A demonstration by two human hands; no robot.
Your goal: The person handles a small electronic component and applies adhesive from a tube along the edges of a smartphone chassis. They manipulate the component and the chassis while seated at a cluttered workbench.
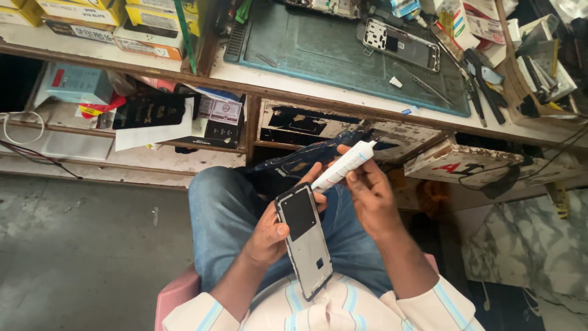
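Observation:
My left hand [269, 232] grips a phone frame [304, 239], a grey rectangular shell with a black inner panel, held tilted over my lap. My right hand [367, 195] holds a white glue tube [344, 164] with its nozzle pointing down at the frame's top edge. Both hands hover above my blue jeans, just in front of the workbench drawers.
A teal work mat [318, 49] on the bench [392, 103] carries another phone frame [401, 44] and small parts. Pliers and tools [484, 86] lie to the right. Yellow boxes [116, 21] are stacked at the left. An open shelf [141, 116] holds boxes and papers. One drawer [471, 165] hangs open.

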